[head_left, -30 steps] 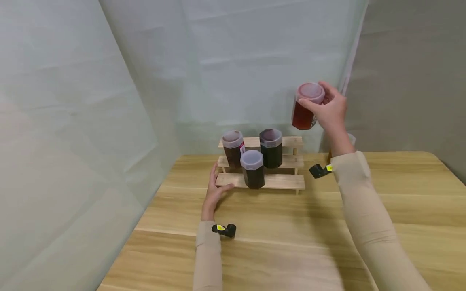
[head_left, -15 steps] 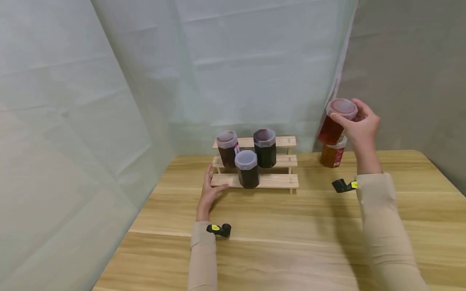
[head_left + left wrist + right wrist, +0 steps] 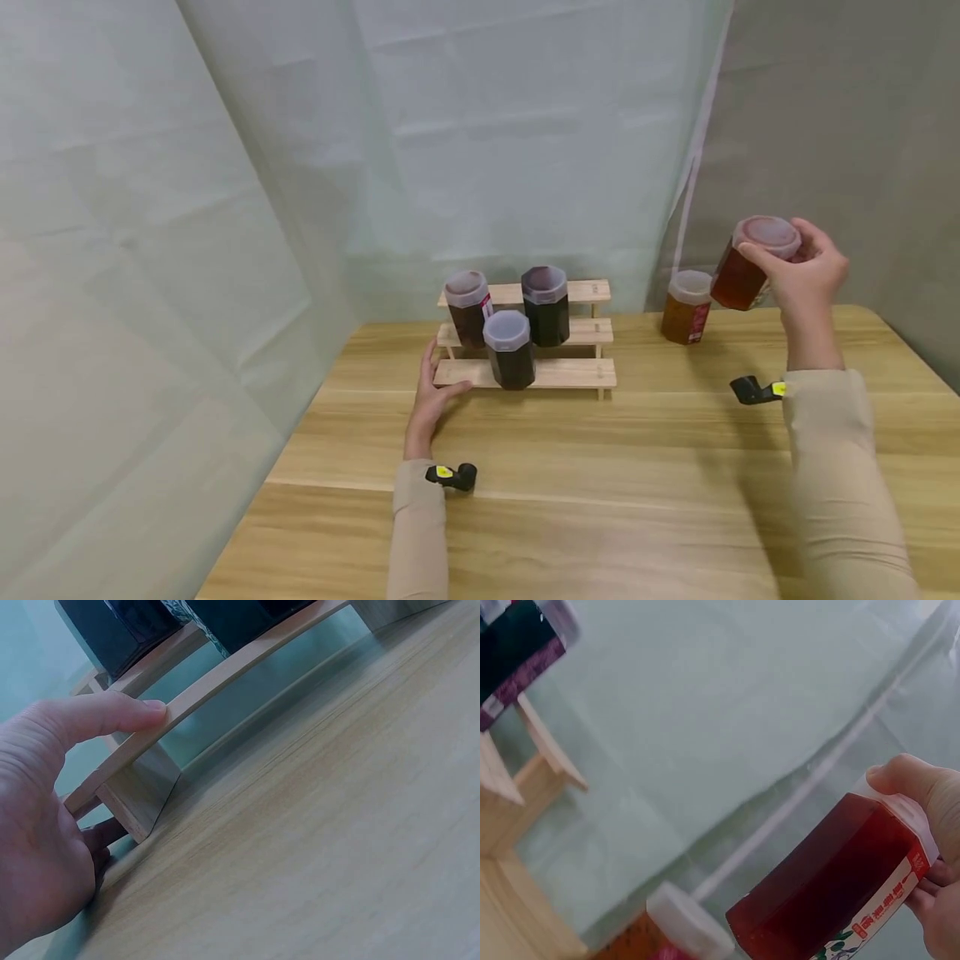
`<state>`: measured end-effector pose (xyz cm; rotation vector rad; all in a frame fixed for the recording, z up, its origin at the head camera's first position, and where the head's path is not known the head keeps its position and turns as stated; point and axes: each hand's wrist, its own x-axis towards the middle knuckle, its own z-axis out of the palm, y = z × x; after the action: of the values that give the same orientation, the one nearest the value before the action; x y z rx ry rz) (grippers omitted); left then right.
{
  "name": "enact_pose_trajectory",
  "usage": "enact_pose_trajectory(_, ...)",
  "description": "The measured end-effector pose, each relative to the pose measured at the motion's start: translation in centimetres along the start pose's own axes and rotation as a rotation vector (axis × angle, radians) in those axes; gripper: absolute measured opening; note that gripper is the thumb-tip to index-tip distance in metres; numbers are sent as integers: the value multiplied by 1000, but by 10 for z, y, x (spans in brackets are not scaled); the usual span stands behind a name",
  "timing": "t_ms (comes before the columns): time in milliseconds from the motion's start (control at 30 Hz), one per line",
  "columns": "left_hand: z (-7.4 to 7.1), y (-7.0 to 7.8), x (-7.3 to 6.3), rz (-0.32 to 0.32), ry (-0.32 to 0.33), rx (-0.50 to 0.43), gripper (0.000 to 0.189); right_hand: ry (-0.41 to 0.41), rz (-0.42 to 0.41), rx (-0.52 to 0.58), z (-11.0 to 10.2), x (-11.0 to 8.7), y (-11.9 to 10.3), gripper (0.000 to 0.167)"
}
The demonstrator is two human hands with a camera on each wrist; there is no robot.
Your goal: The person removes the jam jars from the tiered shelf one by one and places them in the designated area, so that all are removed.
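Observation:
My right hand [image 3: 812, 271] grips a red-filled octagonal jar [image 3: 741, 275] by its white lid, holding it tilted in the air at the right. In the right wrist view the red jar [image 3: 829, 877] shows a pale label with red print. My left hand [image 3: 429, 408] holds the left end of a three-step wooden display rack [image 3: 573, 373]. The left wrist view has the thumb on the front edge of the lowest step [image 3: 195, 699], with fingers behind it. Dark jars stand on the rack: one at left [image 3: 470, 321], one at right [image 3: 547, 321], one in front [image 3: 513, 367].
An amber jar [image 3: 684, 321] with a white lid stands at the table's back edge, right of the rack and just left of the held jar. Pale cloth [image 3: 480, 125] hangs behind and at the left of the wooden table [image 3: 600, 467].
My right hand has carried the red jar to the right and somewhat lower, past the amber jar, which has come into full view. The left hand stays at the rack.

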<state>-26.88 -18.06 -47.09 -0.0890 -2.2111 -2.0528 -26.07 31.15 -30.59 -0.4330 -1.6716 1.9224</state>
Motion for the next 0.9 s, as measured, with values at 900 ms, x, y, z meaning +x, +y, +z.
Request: enact_pose_trajectory(900,2,27,-13,-23,-40,-35,101,-91,215,-191,-23,30,95,87)
